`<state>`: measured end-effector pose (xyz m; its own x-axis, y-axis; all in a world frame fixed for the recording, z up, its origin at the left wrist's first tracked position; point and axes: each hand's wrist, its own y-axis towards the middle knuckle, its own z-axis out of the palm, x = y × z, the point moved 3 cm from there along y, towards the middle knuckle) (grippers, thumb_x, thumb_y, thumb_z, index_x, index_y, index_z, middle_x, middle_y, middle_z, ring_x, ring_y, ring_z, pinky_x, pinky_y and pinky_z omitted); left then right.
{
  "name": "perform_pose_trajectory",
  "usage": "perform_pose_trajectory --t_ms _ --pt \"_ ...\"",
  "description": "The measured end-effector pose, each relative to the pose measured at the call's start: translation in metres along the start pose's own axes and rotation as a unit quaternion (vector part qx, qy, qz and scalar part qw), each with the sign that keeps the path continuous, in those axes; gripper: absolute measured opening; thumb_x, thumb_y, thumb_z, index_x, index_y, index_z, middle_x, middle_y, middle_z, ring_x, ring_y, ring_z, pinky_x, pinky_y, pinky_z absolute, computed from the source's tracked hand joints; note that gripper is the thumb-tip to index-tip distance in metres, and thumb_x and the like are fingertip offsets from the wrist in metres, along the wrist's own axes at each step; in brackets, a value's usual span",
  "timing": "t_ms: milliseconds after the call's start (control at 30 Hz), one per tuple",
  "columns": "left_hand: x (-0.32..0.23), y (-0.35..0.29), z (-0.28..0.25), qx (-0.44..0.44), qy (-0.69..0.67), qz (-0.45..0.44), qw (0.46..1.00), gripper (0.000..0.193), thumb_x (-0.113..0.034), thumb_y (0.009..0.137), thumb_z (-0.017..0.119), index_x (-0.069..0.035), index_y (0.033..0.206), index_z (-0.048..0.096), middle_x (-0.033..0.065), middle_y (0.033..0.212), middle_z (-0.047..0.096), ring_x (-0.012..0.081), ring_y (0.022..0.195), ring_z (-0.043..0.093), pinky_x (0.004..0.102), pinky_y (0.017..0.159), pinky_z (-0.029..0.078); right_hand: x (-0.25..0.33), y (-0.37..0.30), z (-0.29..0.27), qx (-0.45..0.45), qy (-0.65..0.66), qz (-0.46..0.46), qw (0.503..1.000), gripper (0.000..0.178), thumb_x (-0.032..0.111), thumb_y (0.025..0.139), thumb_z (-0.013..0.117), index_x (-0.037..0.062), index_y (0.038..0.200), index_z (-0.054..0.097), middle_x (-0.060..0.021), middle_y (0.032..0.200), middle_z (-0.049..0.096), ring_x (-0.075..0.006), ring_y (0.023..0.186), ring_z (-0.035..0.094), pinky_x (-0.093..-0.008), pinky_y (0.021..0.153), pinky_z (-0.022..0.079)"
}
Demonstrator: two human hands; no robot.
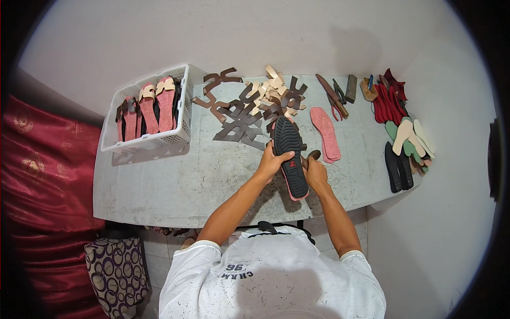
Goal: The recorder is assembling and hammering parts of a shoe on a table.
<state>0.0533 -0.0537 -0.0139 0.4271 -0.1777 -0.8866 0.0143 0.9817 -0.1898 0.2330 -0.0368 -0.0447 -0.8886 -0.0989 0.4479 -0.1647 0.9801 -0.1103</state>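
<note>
My left hand (270,162) is closed around a sandal (291,154), whose ridged black sole faces up. Pink shows along the edge of its footbed, and a bit of brown strap sticks out at the side. Close by on the right, my right hand (317,173) grips a tool with a rounded brown end (313,156); the rest of the tool is hidden behind the hand and the sandal. Beyond the sandal lies a heap of brown and beige cut strap pieces (241,119). Pink insoles (325,135) rest to the right of it.
A white plastic basket (183,119) with finished-looking pink sandals stands at the left. Farther right are a sheathed knife (332,93), red-handled pliers (337,109), a block (351,89), red strap pieces (387,103), green and cream soles (408,135) and black soles (398,167).
</note>
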Motion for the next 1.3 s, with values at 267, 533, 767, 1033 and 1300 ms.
perform_pose_trajectory --t_ms 267,533,767,1033,1300 --pt "0.003 0.003 -0.004 0.009 -0.005 0.011 1.000 0.046 -0.005 0.080 0.071 0.000 0.119 0.048 0.0088 0.106 0.063 0.0185 0.097 0.062 0.0342 0.089 0.050 0.011 0.008 -0.027 -0.035 0.024 -0.092 0.995 0.029 0.022 0.079 0.069 -0.0038 0.092 0.064 -0.0213 0.081 0.066 -0.0405 0.077 0.064 -0.0457 0.068 0.051" --pt "-0.010 -0.004 0.003 0.025 -0.002 -0.010 1.000 0.048 -0.006 0.079 0.073 -0.001 0.119 0.047 0.0090 0.106 0.063 0.0182 0.096 0.063 0.0331 0.087 0.051 0.070 0.080 -0.086 -0.045 0.325 -0.194 0.924 0.042 0.027 0.081 0.072 -0.0003 0.111 0.062 -0.0146 0.100 0.067 -0.0229 0.093 0.065 -0.0367 0.083 0.050" --pt "-0.001 -0.003 -0.005 -0.009 0.031 -0.004 0.999 0.055 -0.012 0.075 0.078 -0.001 0.120 0.048 0.0079 0.103 0.064 0.0178 0.094 0.063 0.0318 0.088 0.050 0.098 0.122 -0.067 0.238 0.263 -0.192 0.915 0.040 0.017 0.078 0.073 -0.0006 0.113 0.062 -0.0086 0.102 0.065 -0.0163 0.092 0.060 -0.0297 0.083 0.048" --pt "-0.005 -0.037 0.001 0.005 0.114 -0.138 0.984 0.056 -0.040 0.084 0.070 -0.003 0.121 0.050 0.0057 0.098 0.065 0.0175 0.089 0.064 0.0270 0.077 0.051 0.084 0.123 -0.059 0.270 0.317 -0.144 0.898 0.030 0.014 0.078 0.073 0.0021 0.104 0.065 -0.0035 0.094 0.064 -0.0128 0.087 0.057 -0.0265 0.079 0.046" --pt "0.045 -0.065 0.013 0.211 0.049 -0.207 0.954 0.052 -0.028 0.087 0.068 -0.003 0.129 0.049 0.0123 0.112 0.064 0.0218 0.099 0.063 0.0321 0.084 0.051 0.092 0.127 -0.055 0.254 0.289 -0.188 0.904 0.026 0.015 0.079 0.073 0.0031 0.099 0.064 -0.0013 0.093 0.062 -0.0108 0.088 0.055 -0.0253 0.079 0.043"
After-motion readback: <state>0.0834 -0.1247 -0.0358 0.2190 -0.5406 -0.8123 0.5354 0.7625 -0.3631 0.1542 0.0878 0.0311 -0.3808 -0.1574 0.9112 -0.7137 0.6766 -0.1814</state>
